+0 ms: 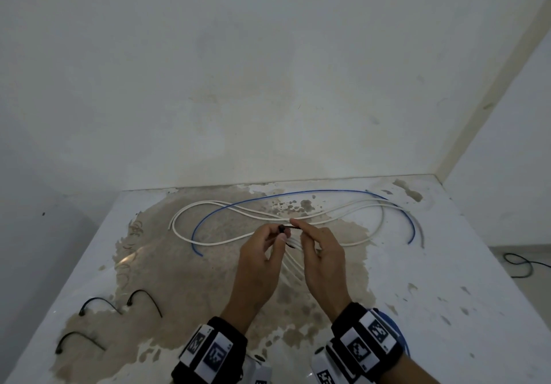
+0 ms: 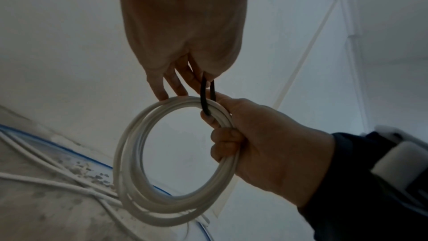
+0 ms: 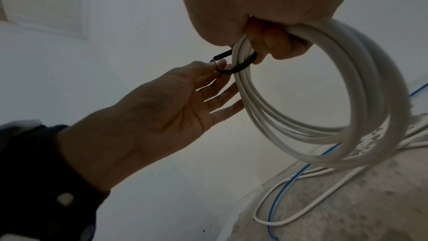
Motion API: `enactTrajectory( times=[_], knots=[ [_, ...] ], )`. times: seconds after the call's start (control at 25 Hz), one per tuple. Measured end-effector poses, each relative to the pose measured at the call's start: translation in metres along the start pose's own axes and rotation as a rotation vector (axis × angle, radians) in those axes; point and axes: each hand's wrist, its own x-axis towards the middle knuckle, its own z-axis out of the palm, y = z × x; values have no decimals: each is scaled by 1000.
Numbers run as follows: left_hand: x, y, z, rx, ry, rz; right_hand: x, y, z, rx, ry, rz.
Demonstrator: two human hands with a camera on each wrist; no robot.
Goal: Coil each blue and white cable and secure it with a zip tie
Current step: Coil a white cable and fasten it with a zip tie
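white coil (image 2: 129, 153) held up near the person, over the table (image 1: 447, 264) | right hand (image 2: 266, 144) grips its side | left hand (image 1: 262, 252) pinches black zip tie (image 2: 205, 98) looped round it | coil is light and springy; hold all loops together by the tie

Counts on the table — cables, ties, hands

One coiled white cable (image 2: 176, 206), one loose blue cable (image 1: 298, 194), at least two loose white cables (image 1: 208, 204) — four black zip ties: three spare (image 1: 146, 297), one (image 2: 205, 96) round the coil; two hands (image 1: 256, 264).
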Motion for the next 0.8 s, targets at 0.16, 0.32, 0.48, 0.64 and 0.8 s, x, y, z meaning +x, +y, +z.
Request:
enactTrajectory(
  times=[0.16,0.32,0.48,0.64,0.8],
  knots=[
    [3,1,-3,-16,2,23,2,-3,0,14,16,-25],
    [3,0,-5,-29,-7,17,3,-2,-1,-28,26,-57],
    [2,3,-5,-43,4,18,3,0,1,-99,36,-97],
    [0,5,-4,-42,6,24,3,1,2,-131,42,-112],
    [-2,6,-3,-33,29,34,3,3,2,-150,44,-137]
  ],
)
